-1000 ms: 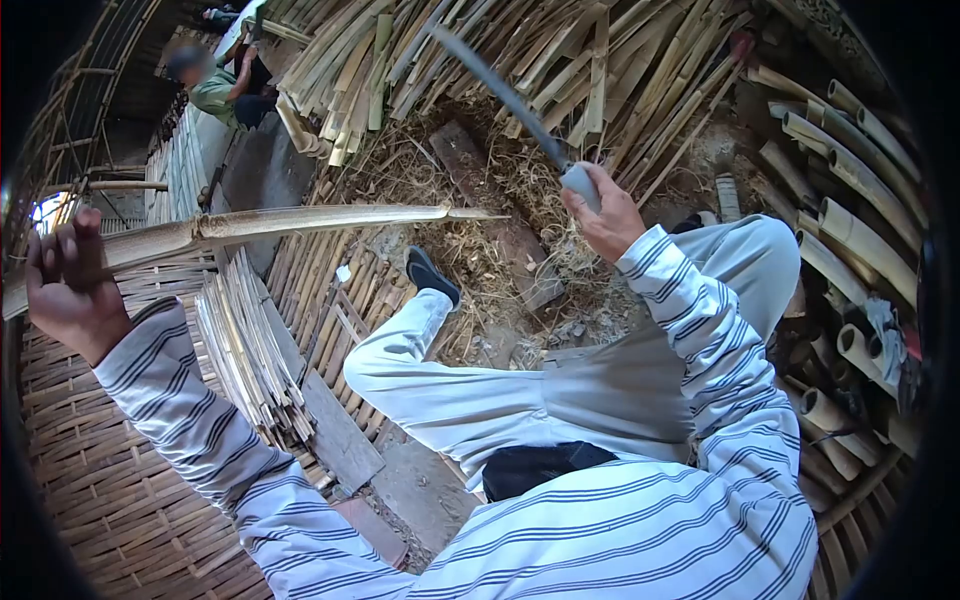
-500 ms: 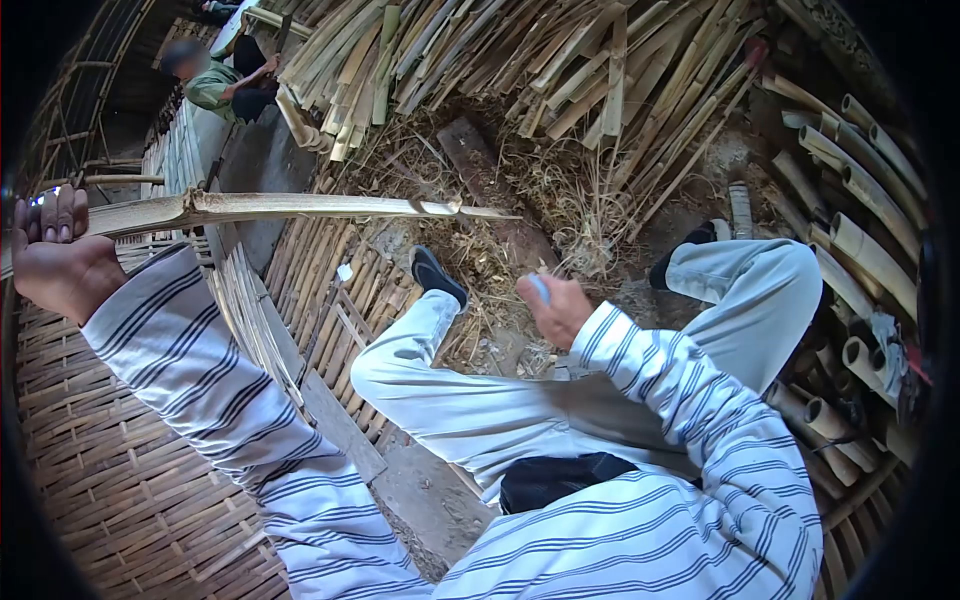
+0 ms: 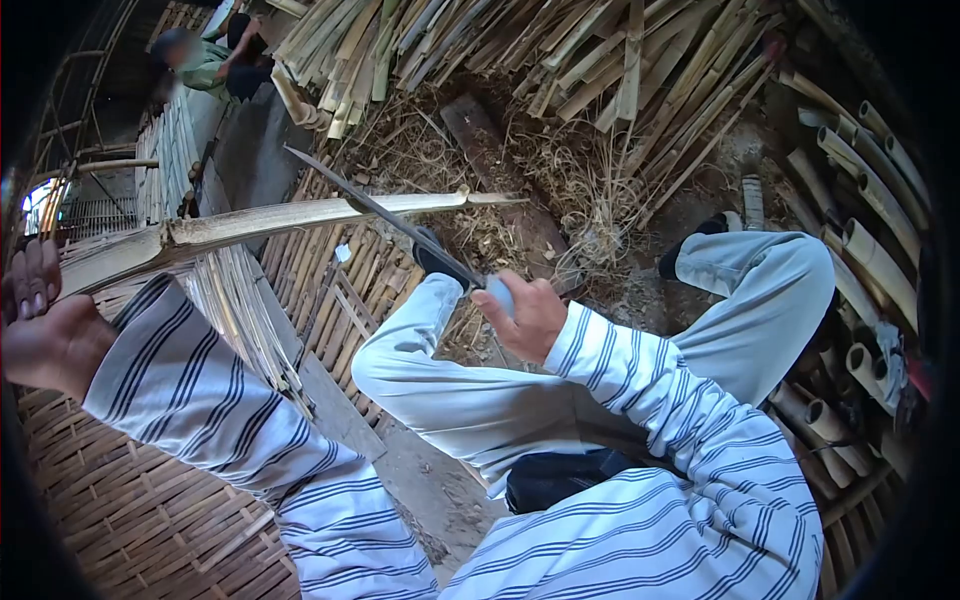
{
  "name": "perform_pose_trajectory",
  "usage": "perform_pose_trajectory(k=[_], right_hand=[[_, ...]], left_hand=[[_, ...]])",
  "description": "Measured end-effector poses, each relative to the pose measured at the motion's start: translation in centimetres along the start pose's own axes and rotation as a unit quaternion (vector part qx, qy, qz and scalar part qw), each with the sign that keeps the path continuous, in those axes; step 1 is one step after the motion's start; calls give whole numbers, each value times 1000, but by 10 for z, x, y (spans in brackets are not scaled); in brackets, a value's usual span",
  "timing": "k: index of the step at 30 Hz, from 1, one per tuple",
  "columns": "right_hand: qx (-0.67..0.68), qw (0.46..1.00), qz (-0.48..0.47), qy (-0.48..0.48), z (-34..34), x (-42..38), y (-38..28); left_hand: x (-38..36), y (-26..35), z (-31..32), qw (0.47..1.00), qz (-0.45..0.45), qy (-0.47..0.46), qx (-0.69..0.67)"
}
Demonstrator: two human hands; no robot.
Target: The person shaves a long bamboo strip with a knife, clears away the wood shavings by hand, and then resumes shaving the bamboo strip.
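My left hand, at the left edge, is closed round the near end of a long split bamboo strip. The strip reaches rightward from it, with a raised node near the hand and a thin far tip. Gripped in my right hand is the pale blue handle of a long knife. Its narrow dark blade slants up and to the left, crossing the strip in this view. Below the far tip, a dark wooden plank lies among shavings.
Split bamboo strips are heaped ahead. Cut bamboo poles are stacked at right. Woven bamboo matting spreads at lower left. Another person sits at upper left. My bent legs frame the work area.
My right hand has swung the knife up and left, so its blade now shows across the strip. My left hand has dropped lower, tilting the strip's near end down.
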State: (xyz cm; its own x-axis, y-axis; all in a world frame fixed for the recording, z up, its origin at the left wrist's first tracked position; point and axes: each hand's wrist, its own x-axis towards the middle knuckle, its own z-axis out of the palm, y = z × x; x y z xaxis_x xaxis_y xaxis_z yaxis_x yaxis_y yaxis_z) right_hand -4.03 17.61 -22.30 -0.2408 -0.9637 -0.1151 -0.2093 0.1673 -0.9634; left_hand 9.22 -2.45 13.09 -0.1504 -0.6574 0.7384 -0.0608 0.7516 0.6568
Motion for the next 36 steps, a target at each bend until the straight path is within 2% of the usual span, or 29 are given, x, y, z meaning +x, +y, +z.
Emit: perform_pose_trajectory(k=[1,4,5,8,9,12,15,19,22,27,28,30,33,35,36], right_hand=[[-4,1000,14,-3,3,2,4],[-8,992,120,44,27,4,65],[-31,980,195,25,29,8,93],[-23,993,119,3,10,12,70],[6,989,145,19,13,8,63],[35,999,39,2,6,-7,13],[23,994,-85,58,4,-11,-9],[8,996,71,61,29,-6,65],[-50,988,124,79,26,8,116],[14,999,35,-5,9,-3,17],[53,997,-26,47,4,-10,-3],[56,993,-83,60,4,-12,-21],[25,999,6,-24,1,-11,-10],[4,995,95,24,24,-10,51],[-13,993,116,-28,20,-1,82]], left_hand=[[-6,-3,-1,998,21,3,64],[2,15,-10,996,-61,-64,-31],[-20,22,24,1000,-11,14,-13],[-24,27,32,998,2,65,0],[-29,28,31,997,-6,82,13],[-23,25,25,997,-18,72,-12],[-15,19,20,998,-3,57,3],[-1,13,12,1000,-2,22,17],[6,15,10,1000,0,19,11],[-7,14,17,998,-16,54,-5],[-8,13,19,999,-19,47,1],[-10,15,22,999,-13,44,7],[-10,17,24,999,-14,33,9],[-9,21,26,999,-26,20,15],[-9,24,26,999,-30,17,23]])
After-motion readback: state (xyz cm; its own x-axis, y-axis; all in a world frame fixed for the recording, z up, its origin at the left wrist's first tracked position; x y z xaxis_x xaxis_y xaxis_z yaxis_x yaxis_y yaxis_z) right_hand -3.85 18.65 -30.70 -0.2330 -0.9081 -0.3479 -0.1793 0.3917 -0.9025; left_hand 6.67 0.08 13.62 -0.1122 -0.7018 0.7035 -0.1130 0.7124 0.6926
